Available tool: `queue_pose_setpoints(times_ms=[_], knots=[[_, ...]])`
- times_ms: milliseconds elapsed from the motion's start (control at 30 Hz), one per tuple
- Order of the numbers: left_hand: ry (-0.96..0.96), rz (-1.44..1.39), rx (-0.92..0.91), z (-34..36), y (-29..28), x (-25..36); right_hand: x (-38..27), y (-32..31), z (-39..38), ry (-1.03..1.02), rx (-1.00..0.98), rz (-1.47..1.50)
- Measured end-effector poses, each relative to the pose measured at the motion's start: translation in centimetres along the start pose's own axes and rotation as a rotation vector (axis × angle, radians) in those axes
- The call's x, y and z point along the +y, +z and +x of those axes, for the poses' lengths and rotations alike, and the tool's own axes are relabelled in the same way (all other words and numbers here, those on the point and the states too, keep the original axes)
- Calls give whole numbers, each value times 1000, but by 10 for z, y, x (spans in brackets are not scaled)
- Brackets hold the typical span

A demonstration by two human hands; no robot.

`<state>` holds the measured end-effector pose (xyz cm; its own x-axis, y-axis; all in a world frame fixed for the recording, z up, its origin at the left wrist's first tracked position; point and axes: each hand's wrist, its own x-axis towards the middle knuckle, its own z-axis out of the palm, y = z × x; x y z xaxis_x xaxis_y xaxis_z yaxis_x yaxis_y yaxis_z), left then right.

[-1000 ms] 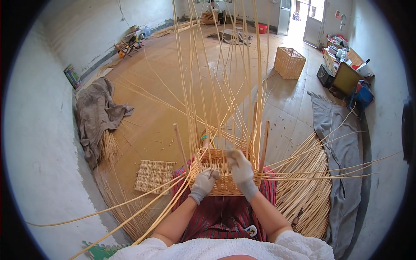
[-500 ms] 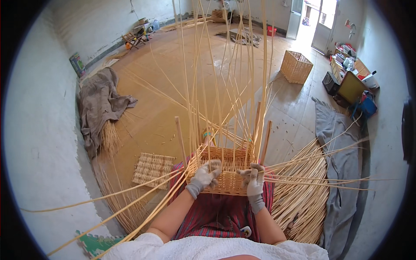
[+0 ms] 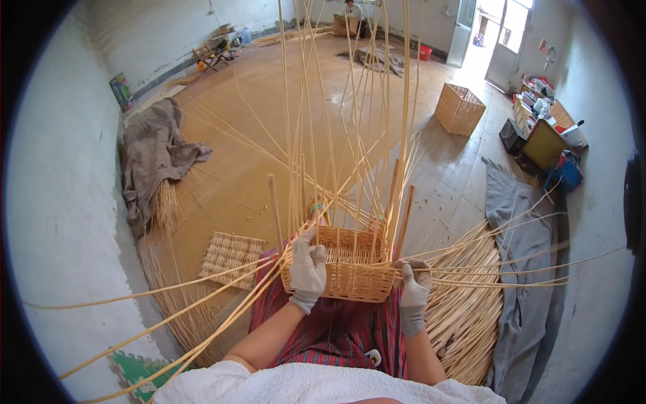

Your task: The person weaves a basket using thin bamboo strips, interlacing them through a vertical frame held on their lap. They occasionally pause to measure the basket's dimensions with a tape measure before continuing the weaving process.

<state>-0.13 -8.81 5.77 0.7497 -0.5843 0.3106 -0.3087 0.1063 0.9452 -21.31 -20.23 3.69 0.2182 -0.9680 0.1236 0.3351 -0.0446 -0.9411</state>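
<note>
A partly woven wicker basket rests on my lap, over a red and dark striped cloth. Long upright willow rods rise from its walls, and thicker wooden stakes stand at its corners. My left hand, in a pale work glove, is closed on the basket's left side, thumb toward the inside; its fingertips are partly hidden. Just beyond the right front corner, my gloved right hand pinches a willow rod that stretches out to the right. Several more rods fan out low to the left.
A flat woven panel lies on the floor at left. To the right are a pile of willow rods and a grey cloth. Farther off stand a finished square basket and a person by the back wall.
My left hand has moved from the front rim to the basket's left side and up. My right hand has shifted right and slightly down, away from the rim, onto a rod.
</note>
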Motion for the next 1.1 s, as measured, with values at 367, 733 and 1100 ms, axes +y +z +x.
queue_pose_setpoints(times_ms=[367, 733, 1100], knots=[[-640, 25, -599, -7, 45, -7, -53, 104, 52, -334, -314, -768], [-649, -27, -507, -9, 56, -8, -38, 9, -40, 161, -169, -603], [-51, 350, 255, -59, -89, -40, 18, 57, -90, -175, -527, -766]])
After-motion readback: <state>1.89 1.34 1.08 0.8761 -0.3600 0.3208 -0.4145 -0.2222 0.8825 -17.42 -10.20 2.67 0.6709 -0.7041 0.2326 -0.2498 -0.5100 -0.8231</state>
